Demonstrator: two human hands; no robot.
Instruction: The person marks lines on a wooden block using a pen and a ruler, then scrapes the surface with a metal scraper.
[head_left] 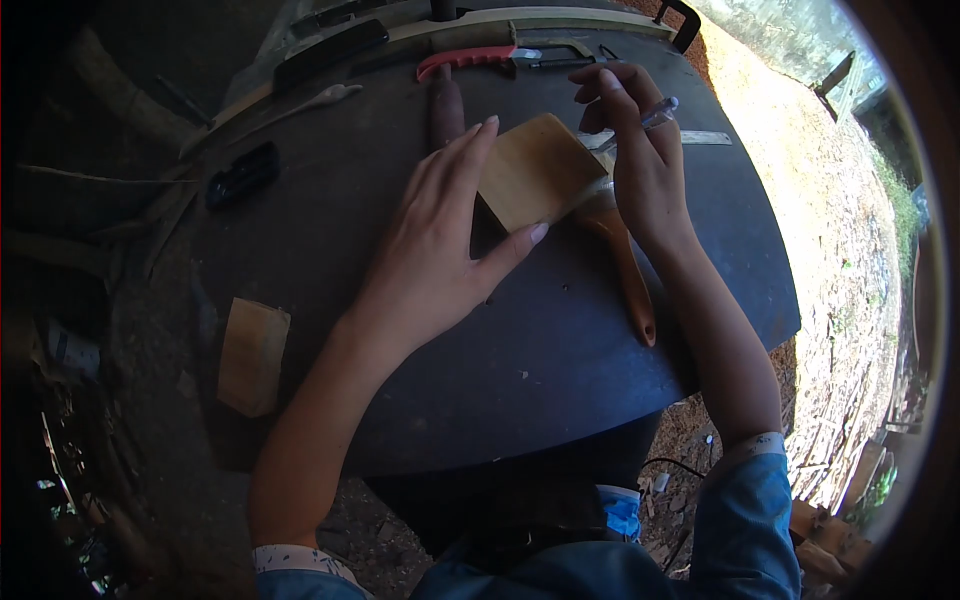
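Note:
My left hand grips a pale wooden block, its thumb along the near edge and its fingers on the left side. The block is tilted above the dark tabletop. In my right hand is a slim pen, pinched between thumb and fingers, close to the block's right edge. Its tip is hard to make out. Below my right hand lies a paintbrush with an orange-brown handle, its bristle end partly covered. A metal ruler shows behind the right hand.
At the back lies a red-handled saw beside a dark cylindrical handle. A second wooden block rests at the left. A black object and a long black case sit farther back. Sawdust covers the ground to the right.

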